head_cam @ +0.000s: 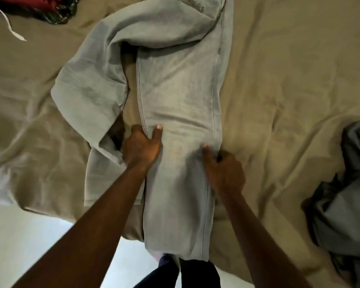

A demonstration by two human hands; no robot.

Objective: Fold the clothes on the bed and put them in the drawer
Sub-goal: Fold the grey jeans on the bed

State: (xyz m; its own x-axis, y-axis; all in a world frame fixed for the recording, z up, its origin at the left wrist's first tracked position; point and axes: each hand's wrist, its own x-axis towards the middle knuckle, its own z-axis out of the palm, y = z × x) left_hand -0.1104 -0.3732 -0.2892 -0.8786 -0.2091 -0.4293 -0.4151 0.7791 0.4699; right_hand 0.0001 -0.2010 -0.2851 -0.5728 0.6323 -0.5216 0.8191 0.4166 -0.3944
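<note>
A pair of pale grey jeans point(175, 84) lies lengthwise on the tan bedsheet point(289, 90), one leg stretched toward me and hanging over the bed's near edge, the other leg bent off to the left. My left hand point(140, 146) grips the left seam of the near leg, thumb on top and fingers tucked under the edge. My right hand point(223, 169) grips the right seam of the same leg, thumb on top of the cloth. The drawer is out of view.
A crumpled blue-grey garment point(345, 196) lies at the right edge of the bed. Red and dark clothes point(40, 7) with a white strap sit at the far left corner. White floor point(29, 235) shows at lower left, below the bed's edge.
</note>
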